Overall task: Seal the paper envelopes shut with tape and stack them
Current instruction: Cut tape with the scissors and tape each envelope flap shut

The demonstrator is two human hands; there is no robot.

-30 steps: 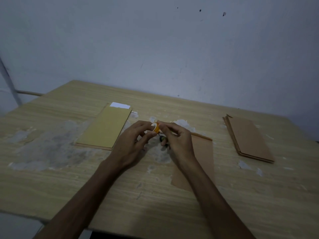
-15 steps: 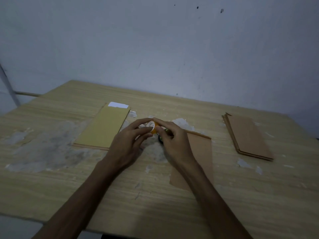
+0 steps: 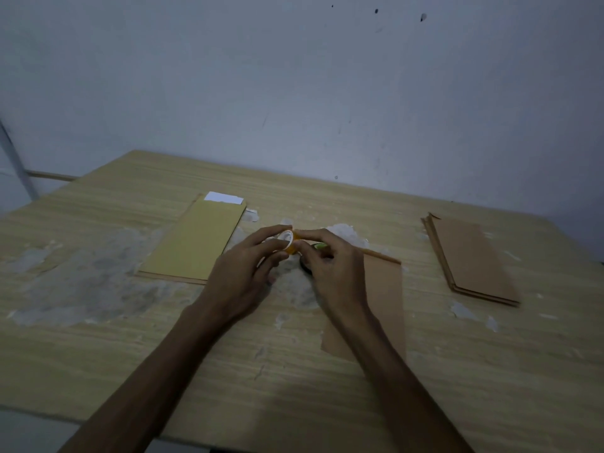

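A: Hands? Log both.

B: Left hand (image 3: 243, 273) is clamped on a small orange tape roll (image 3: 289, 241), thumb and fingers pinching its rim, white core facing the camera. Right hand (image 3: 333, 266) meets it from the other side, fingertips (image 3: 302, 235) closed on the roll's far edge. Something green and dark sits under the right palm; too hidden to identify.

A: Envelopes?

B: One brown envelope (image 3: 382, 299) lies flat on the table (image 3: 98, 354), under the right wrist and forearm, long side running away from the camera. A stack of brown envelopes (image 3: 470, 259) sits well apart to the right. A yellow envelope (image 3: 196, 243) tops a thin pile on the left, with a white slip (image 3: 224, 197) showing at its far end.

A: Table surface?

B: Light wood grain, with pale scuffed patches left of centre and between the hands.
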